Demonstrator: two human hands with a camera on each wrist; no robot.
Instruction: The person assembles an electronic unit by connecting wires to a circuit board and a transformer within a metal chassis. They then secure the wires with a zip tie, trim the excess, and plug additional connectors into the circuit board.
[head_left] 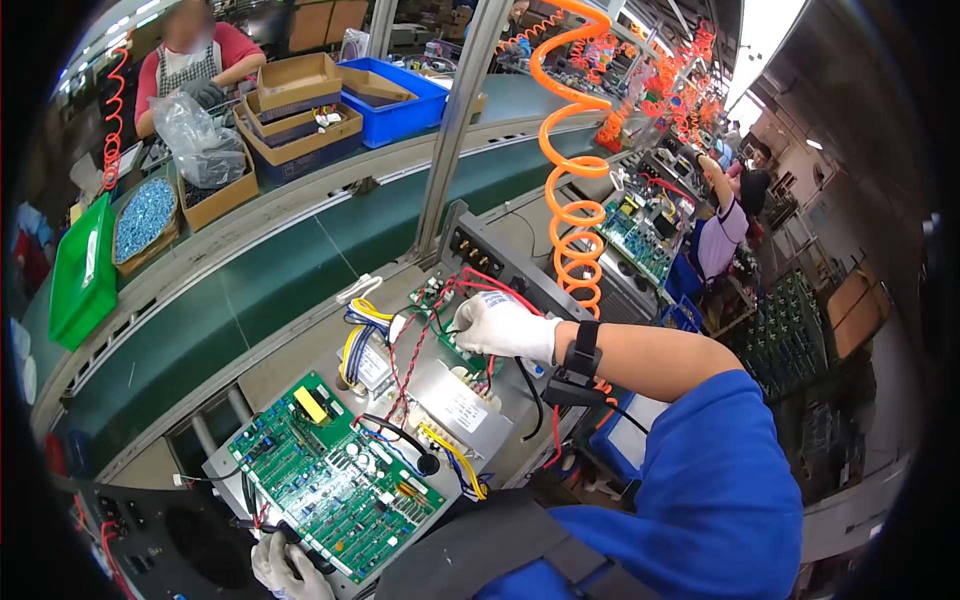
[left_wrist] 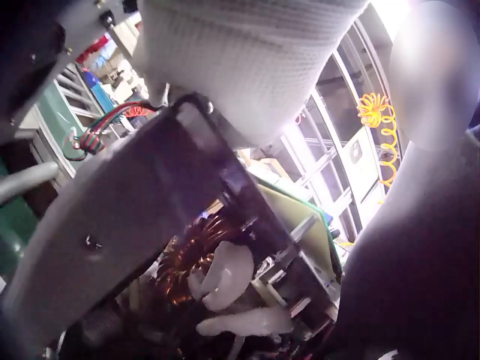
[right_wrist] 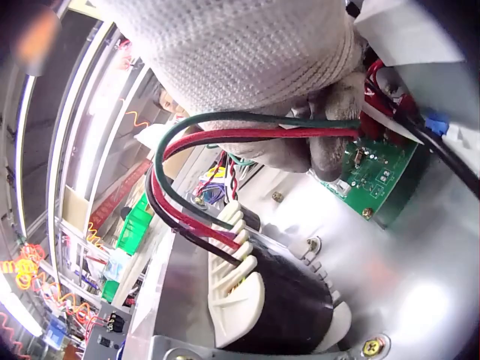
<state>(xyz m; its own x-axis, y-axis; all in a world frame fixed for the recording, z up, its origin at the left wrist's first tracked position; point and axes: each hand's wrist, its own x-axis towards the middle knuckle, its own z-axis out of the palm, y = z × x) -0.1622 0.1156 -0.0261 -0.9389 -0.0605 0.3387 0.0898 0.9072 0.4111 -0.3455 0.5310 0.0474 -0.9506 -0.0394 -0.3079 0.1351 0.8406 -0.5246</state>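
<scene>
My white-gloved left hand (head_left: 288, 568) is at the near lower corner of an open electronics unit, beside black cables and a large green circuit board (head_left: 335, 475). In the left wrist view, the glove (left_wrist: 240, 67) sits over a dark panel (left_wrist: 112, 217), with a copper-wound coil (left_wrist: 184, 259) below. My gloved right hand (head_left: 505, 325) reaches to the far side of the unit. There its bent fingertips (right_wrist: 330, 150) are right at the edge of a small green board (right_wrist: 371, 180). Green, red and black wires (right_wrist: 176, 142) loop past these fingers from a black cylindrical part (right_wrist: 281, 300). What they pinch I cannot tell.
A metal-cased transformer (head_left: 460, 405) and yellow-blue wire bundles stand mid-unit. Behind run a green conveyor (head_left: 260, 290) and a metal post (head_left: 460, 130). An orange coiled hose (head_left: 575, 165) hangs close to my right hand. Boxes, a green bin (head_left: 85, 275) and other people are farther off.
</scene>
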